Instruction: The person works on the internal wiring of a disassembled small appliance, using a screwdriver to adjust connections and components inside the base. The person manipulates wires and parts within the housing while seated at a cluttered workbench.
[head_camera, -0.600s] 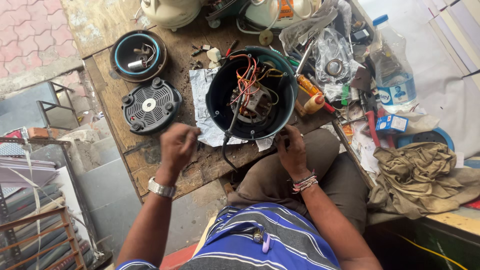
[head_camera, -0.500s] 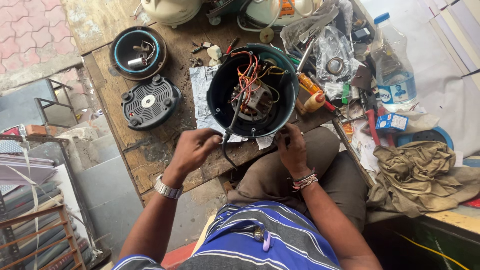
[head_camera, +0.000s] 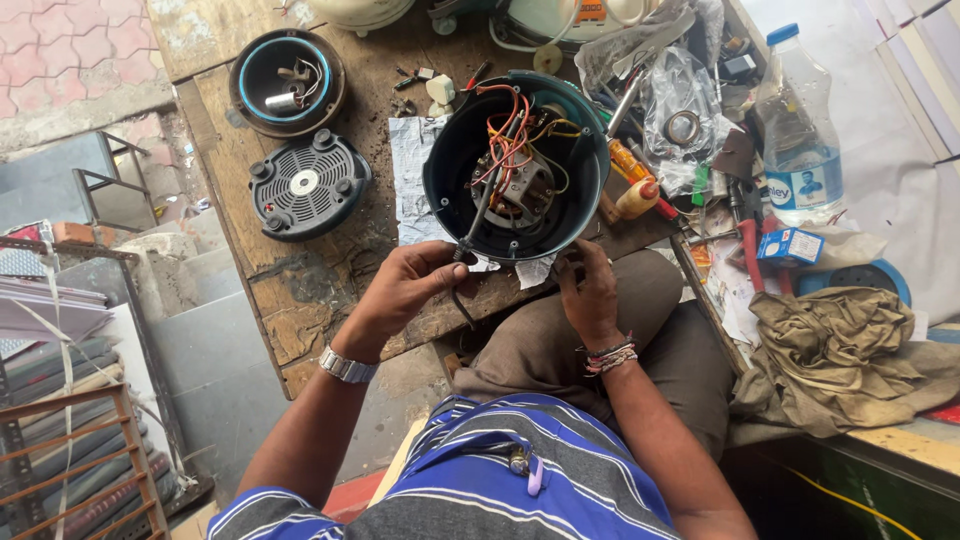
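Motor housing (head_camera: 515, 170), round and dark with a teal rim, lies open side up at the near edge of the wooden tabletop (head_camera: 300, 290), just above my knees. Inside I see the bare motor (head_camera: 522, 190) with red, orange and yellow wires. My left hand (head_camera: 405, 285) is closed around the black cable (head_camera: 462, 300) where it comes out at the housing rim. My right hand (head_camera: 588, 290) is curled against the near rim and steadies it; I cannot tell if it pinches anything.

I judge the step as work on the cable and its wiring inside the open shell. The next move calls for a firm hold of the housing and careful handling, so the thin wires are not pulled.

Count: one open housing, one black vented base plate (head_camera: 305, 185), one second round shell (head_camera: 285, 80) further away, one plastic bottle (head_camera: 800, 130), one crumpled cloth (head_camera: 850, 350), two screwdrivers (head_camera: 640, 195) with orange handles, as far as I can see.
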